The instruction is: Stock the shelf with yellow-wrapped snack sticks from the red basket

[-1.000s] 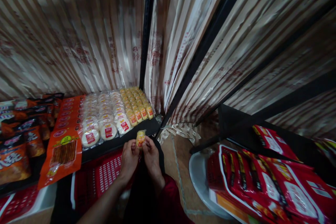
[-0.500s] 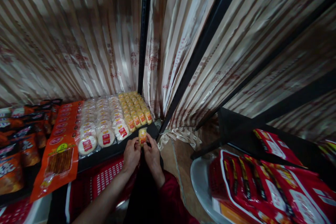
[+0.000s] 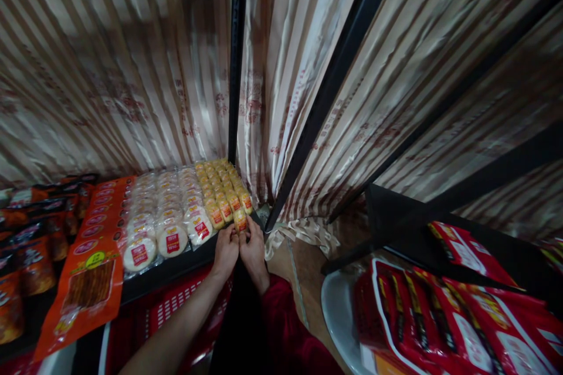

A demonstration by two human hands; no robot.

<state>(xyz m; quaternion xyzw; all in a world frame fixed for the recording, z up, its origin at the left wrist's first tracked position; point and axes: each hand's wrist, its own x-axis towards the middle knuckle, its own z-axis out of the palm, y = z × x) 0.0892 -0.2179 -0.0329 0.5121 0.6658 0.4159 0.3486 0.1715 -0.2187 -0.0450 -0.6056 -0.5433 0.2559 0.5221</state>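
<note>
Between my two hands is a small wrapped yellow cake (image 3: 240, 221) with a red and yellow label, upright at the front of the shelf. My left hand (image 3: 227, 251) has its fingers closed at the cake's lower left side. On the other side, the fingers of my right hand (image 3: 253, 248) pinch its right edge. Just behind it stand rows of the same wrapped yellow cakes (image 3: 223, 206). Left of those are rows of round white wrapped cakes (image 3: 170, 239) with red labels. The black shelf (image 3: 153, 274) shows along its front edge.
An orange snack packet (image 3: 83, 281) and orange-black bags (image 3: 37, 266) lie at left. Below the shelf is a red basket (image 3: 165, 307). Black posts (image 3: 236, 70) stand before striped curtains. At right, red packets (image 3: 466, 310) fill a basket on a grey-white stool (image 3: 336, 304).
Both hands have moved forward with the yellow cake, bringing it up against the front of the yellow cake rows. The view has shifted slightly.
</note>
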